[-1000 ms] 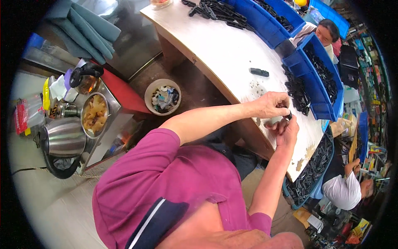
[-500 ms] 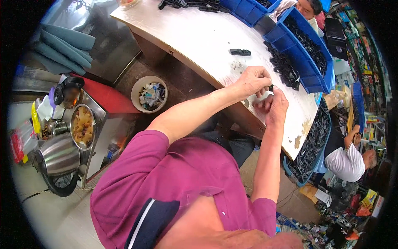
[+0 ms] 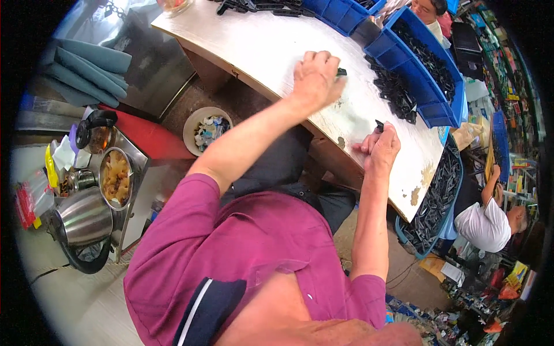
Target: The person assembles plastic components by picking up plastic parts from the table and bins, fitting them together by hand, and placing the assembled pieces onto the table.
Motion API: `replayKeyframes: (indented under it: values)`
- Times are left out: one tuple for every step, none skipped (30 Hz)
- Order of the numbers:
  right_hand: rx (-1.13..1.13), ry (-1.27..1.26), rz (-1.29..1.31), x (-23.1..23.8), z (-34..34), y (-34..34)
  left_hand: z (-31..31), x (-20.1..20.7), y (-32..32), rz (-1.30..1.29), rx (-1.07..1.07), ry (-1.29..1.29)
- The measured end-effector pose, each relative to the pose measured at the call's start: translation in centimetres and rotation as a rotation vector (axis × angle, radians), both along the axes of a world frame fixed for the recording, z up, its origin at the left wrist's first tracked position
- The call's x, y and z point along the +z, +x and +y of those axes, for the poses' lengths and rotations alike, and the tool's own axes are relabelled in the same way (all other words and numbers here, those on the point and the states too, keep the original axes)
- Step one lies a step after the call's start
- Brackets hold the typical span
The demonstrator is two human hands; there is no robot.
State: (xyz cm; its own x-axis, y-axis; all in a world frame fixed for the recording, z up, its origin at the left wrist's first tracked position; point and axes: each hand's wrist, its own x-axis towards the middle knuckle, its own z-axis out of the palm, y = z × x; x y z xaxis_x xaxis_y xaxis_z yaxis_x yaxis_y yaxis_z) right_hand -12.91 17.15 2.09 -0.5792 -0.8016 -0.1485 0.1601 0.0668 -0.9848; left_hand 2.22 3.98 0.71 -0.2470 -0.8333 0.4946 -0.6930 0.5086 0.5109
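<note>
My left hand (image 3: 314,81) is over the white tabletop, fingers curled and thumb beneath, closed around a black plastic piece (image 3: 341,72). Only the piece's right end shows; the rest is hidden under the hand. Nearer the table's front edge, my right hand (image 3: 382,149) is closed on a small black plastic part (image 3: 379,125), whose tip sticks up past the thumb and forefinger. A loose pile of black plastic parts (image 3: 395,95) lies on the table to the right of both hands.
Blue bins (image 3: 398,57) of black parts line the table's far right side. A blue tub (image 3: 430,210) of similar parts stands beyond the right edge. More black strips (image 3: 259,7) lie at the back. A waste bucket (image 3: 190,135) is below left. Two other people are nearby.
My left hand has moved away from the right, up and left, onto the black piece lying on the table. My right hand has stayed nearly in place, keeping the small black part.
</note>
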Motion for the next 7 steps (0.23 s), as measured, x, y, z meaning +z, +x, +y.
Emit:
replayKeyframes:
  values:
    - [-0.023,0.004,-0.005,0.1,-0.2,-0.1,-0.7,-0.1,0.4,0.0,-0.002,-0.005]
    - [-0.024,0.0,-0.005,0.1,-0.2,-0.2,-1.3,-0.5,0.7,-0.124,-0.037,-0.015]
    - [-0.045,0.003,-0.034,0.0,-0.2,-0.3,-1.8,-0.9,0.8,-0.246,-0.071,-0.025]
    - [-0.071,0.005,-0.063,0.1,-0.1,-0.4,-1.9,-1.3,0.8,-0.149,-0.116,-0.114]
    - [-0.077,0.003,-0.062,0.1,-0.1,-0.3,-2.0,-1.6,0.6,-0.148,-0.122,-0.116]
    - [-0.101,-0.027,-0.11,0.0,-0.2,-0.2,-1.9,-1.9,0.4,-0.052,-0.22,0.067]
    - [-0.133,-0.056,-0.155,-0.1,-0.4,-0.3,-1.1,-1.5,0.0,0.046,-0.324,0.253]
